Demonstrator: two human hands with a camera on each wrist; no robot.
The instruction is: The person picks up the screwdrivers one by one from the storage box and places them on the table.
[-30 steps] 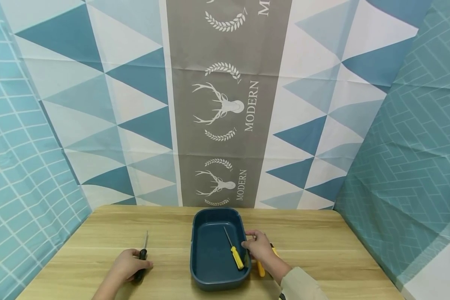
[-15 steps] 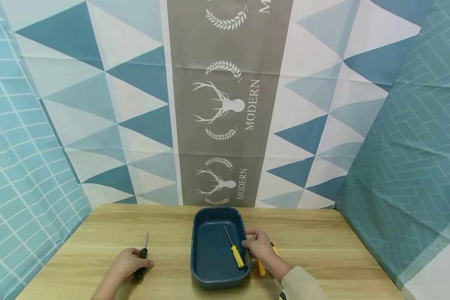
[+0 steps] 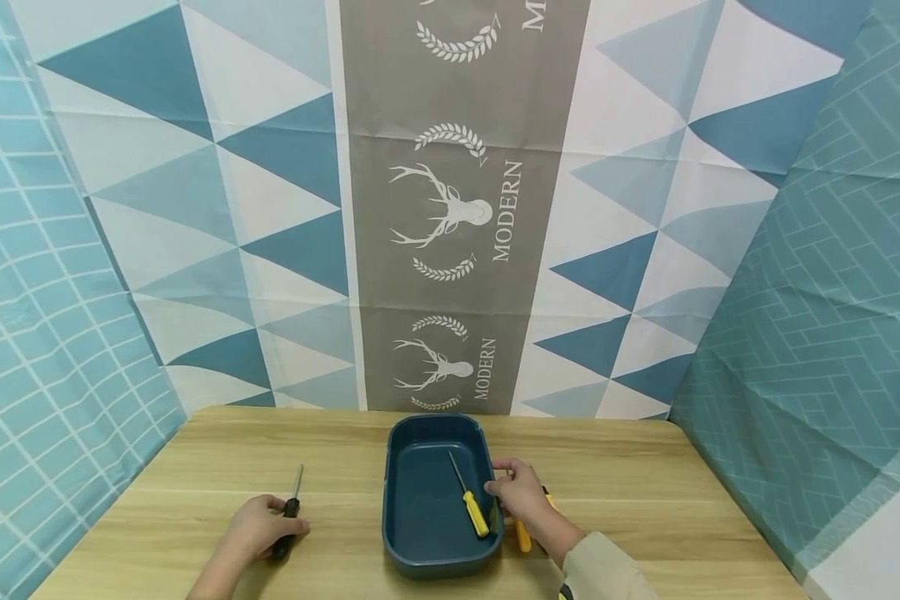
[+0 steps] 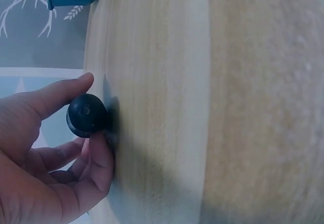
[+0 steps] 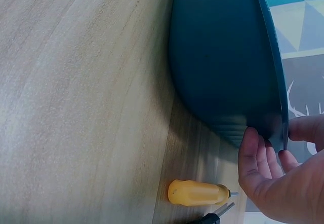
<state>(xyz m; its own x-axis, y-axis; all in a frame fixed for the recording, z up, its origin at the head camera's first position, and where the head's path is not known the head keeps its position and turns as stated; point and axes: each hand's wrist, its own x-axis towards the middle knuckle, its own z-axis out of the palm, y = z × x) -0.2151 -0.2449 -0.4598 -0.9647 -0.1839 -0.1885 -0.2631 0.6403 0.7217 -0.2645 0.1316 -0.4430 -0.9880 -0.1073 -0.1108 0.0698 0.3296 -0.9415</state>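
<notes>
My left hand [image 3: 258,525] holds a black-handled screwdriver [image 3: 285,527] between thumb and fingers, low over the table, its shaft pointing away from me. In the left wrist view the round butt of that handle [image 4: 87,113] faces the camera. A dark blue bin [image 3: 427,508] stands mid-table, and inside it lies a yellow-handled screwdriver [image 3: 475,514]. My right hand [image 3: 523,500] pinches the bin's right wall, thumb over the rim and fingers against the outside. Just beyond the bin's right side lies an orange-yellow-handled screwdriver [image 5: 197,192], partly hidden by my right hand in the head view.
Beside the orange-yellow screwdriver lies another tool with a black part [image 5: 210,219] and a metal shaft, mostly hidden. The wooden table [image 3: 330,442] ends at a patterned backdrop [image 3: 450,283], with blue-green sheets on both sides.
The black-handled screwdriver in my left hand has shifted slightly to the right, and its tip has swung a little rightward. My right hand stays on the bin wall.
</notes>
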